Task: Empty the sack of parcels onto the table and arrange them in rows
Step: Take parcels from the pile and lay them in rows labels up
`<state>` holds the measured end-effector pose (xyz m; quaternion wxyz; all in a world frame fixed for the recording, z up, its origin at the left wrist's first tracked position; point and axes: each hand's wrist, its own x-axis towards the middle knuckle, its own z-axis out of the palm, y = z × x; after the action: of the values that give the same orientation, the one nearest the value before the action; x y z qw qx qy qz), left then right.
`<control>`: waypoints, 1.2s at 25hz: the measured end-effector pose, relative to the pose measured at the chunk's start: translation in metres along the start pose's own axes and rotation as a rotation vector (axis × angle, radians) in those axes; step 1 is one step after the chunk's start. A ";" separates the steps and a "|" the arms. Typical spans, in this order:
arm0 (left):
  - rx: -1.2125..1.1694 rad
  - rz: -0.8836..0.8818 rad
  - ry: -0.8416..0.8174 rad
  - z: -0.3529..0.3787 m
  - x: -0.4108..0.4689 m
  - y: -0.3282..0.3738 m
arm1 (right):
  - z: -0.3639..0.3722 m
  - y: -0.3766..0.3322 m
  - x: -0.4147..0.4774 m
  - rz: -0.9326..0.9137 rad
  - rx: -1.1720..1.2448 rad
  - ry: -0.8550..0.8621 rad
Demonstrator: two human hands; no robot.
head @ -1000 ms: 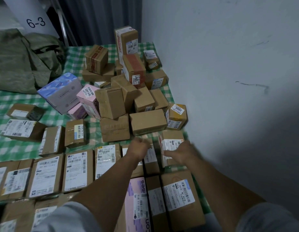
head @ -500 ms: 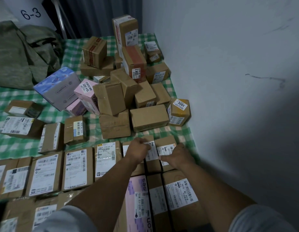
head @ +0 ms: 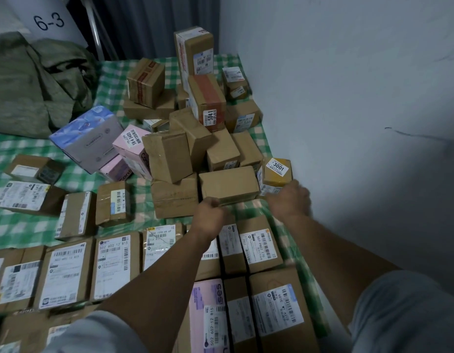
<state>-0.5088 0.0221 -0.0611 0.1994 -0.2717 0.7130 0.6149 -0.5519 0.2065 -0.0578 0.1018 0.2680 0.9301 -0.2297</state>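
A heap of cardboard parcels (head: 195,128) lies at the back right of the green checked table (head: 22,225). Labelled parcels (head: 113,263) lie in rows along the near edge. My left hand (head: 210,216) has its fingers curled against the near left corner of a plain brown parcel (head: 228,183) at the front of the heap. My right hand (head: 289,201) is blurred at that parcel's right end, just below a yellow box marked 3001 (head: 275,171); its fingers are hidden. The slack green sack (head: 29,80) lies at the back left.
A grey wall (head: 360,123) runs close along the table's right edge. A blue and white box (head: 88,138) and pink boxes (head: 130,149) lean on the heap's left side. Several loose parcels (head: 75,215) lie left of centre. A sign reading 6-3 (head: 49,21) stands behind the sack.
Both hands left the small labelled parcels in the front row and moved forward to the plain brown parcel at the heap's front. The camera view shifted slightly.
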 end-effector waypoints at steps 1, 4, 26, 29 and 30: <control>-0.032 0.007 0.007 0.000 0.002 0.001 | 0.000 -0.006 0.010 0.014 0.017 0.025; -0.115 0.012 0.013 -0.001 0.012 0.001 | 0.008 -0.022 0.035 0.107 0.045 0.022; -0.200 -0.057 -0.141 0.030 -0.016 0.028 | -0.045 0.001 -0.050 0.162 0.675 0.145; -0.312 -0.059 -0.211 0.037 -0.021 0.030 | -0.045 0.013 -0.074 0.154 0.852 -0.011; -0.320 -0.045 -0.221 0.040 -0.022 0.030 | -0.043 0.020 -0.077 0.133 0.862 -0.050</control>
<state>-0.5130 0.0676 -0.0306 0.2443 -0.2467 0.5737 0.7418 -0.4791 0.2077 -0.0037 0.0177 0.3398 0.7272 -0.5962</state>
